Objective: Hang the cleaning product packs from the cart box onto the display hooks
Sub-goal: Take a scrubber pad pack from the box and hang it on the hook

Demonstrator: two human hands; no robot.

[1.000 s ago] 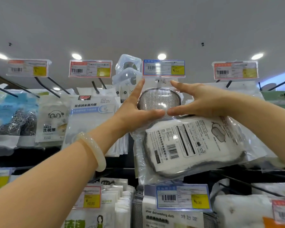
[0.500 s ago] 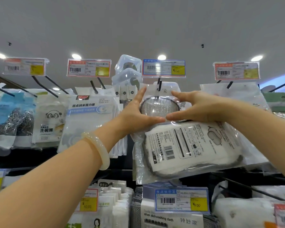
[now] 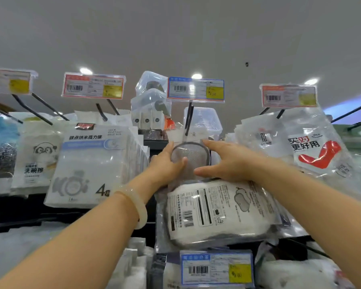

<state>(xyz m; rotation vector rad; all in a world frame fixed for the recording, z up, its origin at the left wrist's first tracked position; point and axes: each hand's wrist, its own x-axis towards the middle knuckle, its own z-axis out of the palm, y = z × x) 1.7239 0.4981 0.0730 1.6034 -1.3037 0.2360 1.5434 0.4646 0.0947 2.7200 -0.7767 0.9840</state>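
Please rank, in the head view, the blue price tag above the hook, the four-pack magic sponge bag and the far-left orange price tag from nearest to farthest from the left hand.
From the left hand:
1. Four-pack magic sponge bag, just to its left.
2. Blue price tag, above and slightly right.
3. Far-left orange price tag, at the upper left edge.

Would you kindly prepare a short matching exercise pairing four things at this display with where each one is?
1. pack with the barcode label
2. pack with the red tick
3. pale bangle
4. blue-framed price tag

A. on the left wrist
B. held by both hands
C. above the centre hook
D. hanging on the right

Pairs: 1-B, 2-D, 3-A, 4-C
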